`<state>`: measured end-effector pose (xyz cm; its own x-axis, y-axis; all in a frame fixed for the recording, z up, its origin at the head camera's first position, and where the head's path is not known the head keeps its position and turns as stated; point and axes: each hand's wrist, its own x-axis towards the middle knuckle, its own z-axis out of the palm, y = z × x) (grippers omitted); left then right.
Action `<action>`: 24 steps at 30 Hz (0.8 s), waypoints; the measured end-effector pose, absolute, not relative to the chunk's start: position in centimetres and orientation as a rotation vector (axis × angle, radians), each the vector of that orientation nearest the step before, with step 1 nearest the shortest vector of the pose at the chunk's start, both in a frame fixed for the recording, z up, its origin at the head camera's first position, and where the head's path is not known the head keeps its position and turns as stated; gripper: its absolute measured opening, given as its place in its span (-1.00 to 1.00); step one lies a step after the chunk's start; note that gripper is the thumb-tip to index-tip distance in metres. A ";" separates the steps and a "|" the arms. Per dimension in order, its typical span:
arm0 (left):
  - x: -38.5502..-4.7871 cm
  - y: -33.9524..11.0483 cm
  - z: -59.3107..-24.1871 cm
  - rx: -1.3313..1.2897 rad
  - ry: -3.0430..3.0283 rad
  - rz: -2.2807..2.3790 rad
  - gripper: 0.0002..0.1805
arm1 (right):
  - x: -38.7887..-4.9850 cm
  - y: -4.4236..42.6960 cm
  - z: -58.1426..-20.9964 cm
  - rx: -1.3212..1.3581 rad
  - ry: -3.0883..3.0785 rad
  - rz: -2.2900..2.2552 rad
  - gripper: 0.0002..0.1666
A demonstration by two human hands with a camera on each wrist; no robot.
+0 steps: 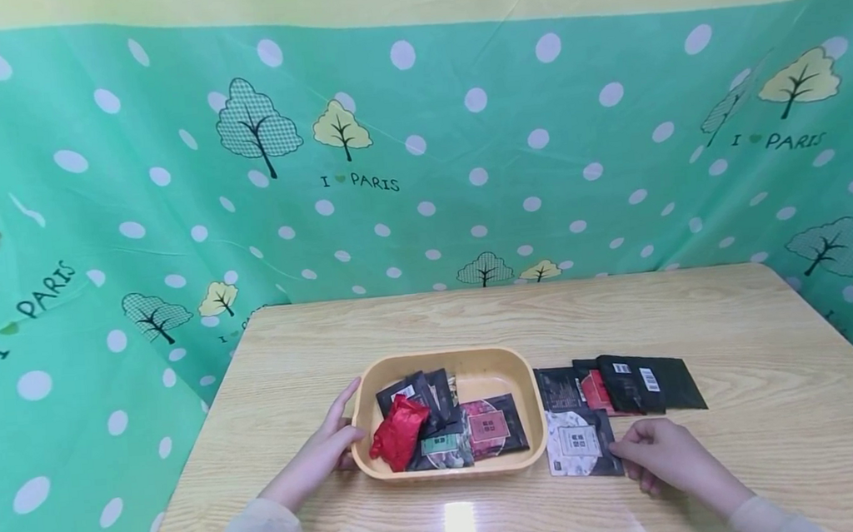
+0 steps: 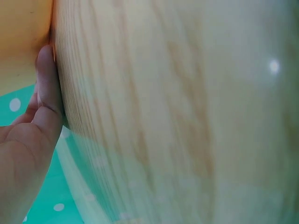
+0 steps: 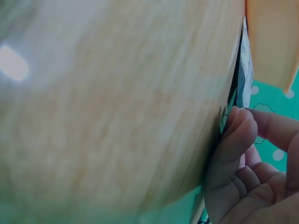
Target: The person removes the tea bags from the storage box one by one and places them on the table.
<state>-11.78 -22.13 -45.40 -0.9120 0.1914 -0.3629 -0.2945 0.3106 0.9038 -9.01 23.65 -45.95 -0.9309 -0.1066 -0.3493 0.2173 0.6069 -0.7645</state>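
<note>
My left hand (image 1: 325, 443) rests against the left end of a yellow plastic bin (image 1: 520, 359). In the left wrist view, its fingers (image 2: 46, 77) lie fairly straight along the bin's outer wall. Inside the bin are a crumpled red foil packet (image 1: 400, 431), a pink-and-black sachet (image 1: 488, 426), a green-labelled sachet (image 1: 441, 450) and black sachets (image 1: 425, 395). My right hand (image 1: 663, 454) pinches the right edge of a white-and-black sachet (image 1: 576, 445) between thumb and fingers. That sachet is just right of the bin, its held edge slightly raised in the right wrist view.
Behind the right hand, several black sachets (image 1: 669, 380) overlap on the wooden table (image 1: 778, 338), one with a red patch (image 1: 598, 390). A green dotted cloth (image 1: 446, 131) hangs behind the table and along its sides.
</note>
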 end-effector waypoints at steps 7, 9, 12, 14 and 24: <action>-11.8 -22.0 -45.3 -0.104 2.175 1.638 -0.14 | -9.3 22.7 -45.1 0.197 2.532 -1.169 -0.76; -11.7 -22.0 -45.3 -0.110 2.178 1.637 -0.15 | -9.4 22.6 -44.8 0.191 2.538 -1.172 -0.75; -11.8 -22.0 -45.3 -0.102 2.176 1.642 -0.14 | -9.5 22.4 -44.4 0.140 2.534 -1.211 -0.74; -11.8 -22.0 -45.3 -0.094 2.172 1.646 -0.14 | -9.7 22.2 -44.2 0.112 2.527 -1.245 -0.73; -11.9 -22.3 -45.5 -0.099 2.171 1.646 -0.14 | -10.1 20.3 -42.7 0.137 2.494 -1.353 -0.76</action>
<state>-11.89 -22.28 -45.46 -0.9124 0.1881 -0.3635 -0.2992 0.2996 0.9059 -10.07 20.26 -42.67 -0.9506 -0.0586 -0.3050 0.2237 0.5518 -0.8034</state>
